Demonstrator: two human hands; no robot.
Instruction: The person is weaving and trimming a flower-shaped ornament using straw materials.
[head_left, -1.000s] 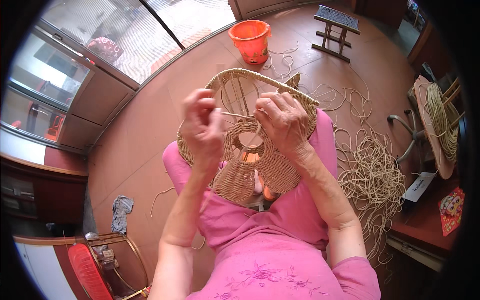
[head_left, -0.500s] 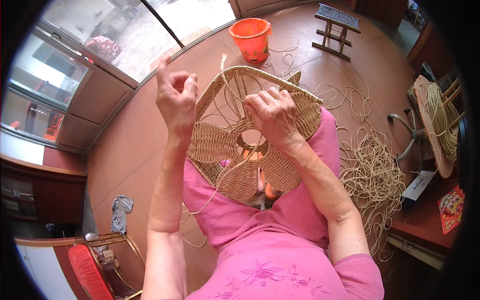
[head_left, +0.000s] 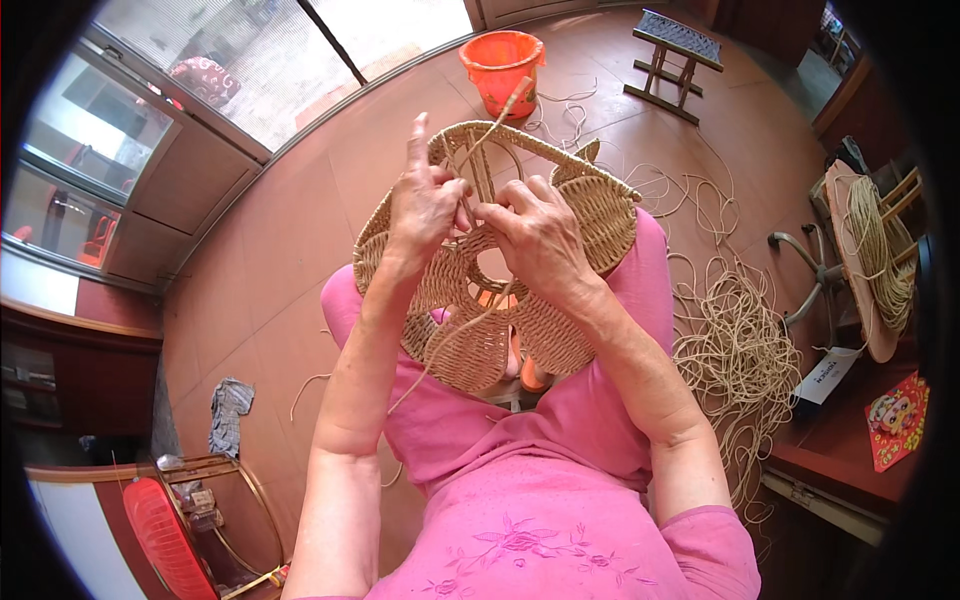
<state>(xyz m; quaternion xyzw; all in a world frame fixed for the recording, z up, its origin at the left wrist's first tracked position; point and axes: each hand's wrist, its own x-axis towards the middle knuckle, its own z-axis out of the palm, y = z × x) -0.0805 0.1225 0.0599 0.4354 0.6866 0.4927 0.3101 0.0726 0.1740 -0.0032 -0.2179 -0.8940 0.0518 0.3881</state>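
On my pink-clad lap rests a round woven piece (head_left: 595, 225) with petal-shaped panels, a braided rim, a central opening and bare spokes at the back. My left hand (head_left: 430, 205) is at the bare spokes, index finger raised, the others curled on a pale cord (head_left: 502, 117) whose end sticks up above the rim. My right hand (head_left: 530, 230) is beside it, fingers bent and pinched at the spokes; what exactly they grip is hidden. A loose length of cord also trails down over the lower panels.
A tangled cord heap (head_left: 735, 360) lies right of my legs. An orange bucket (head_left: 500, 75) and small folding stool (head_left: 675, 40) stand ahead. A coiled hank (head_left: 875, 245) hangs on a chair at the right. A red fan (head_left: 160, 530), crumpled cloth (head_left: 228, 410) and glass doors (head_left: 100, 150) are left.
My left hand swung out up and left, then returned inward to the spokes beside my right hand. The cord end has risen higher and farther right above the rim.
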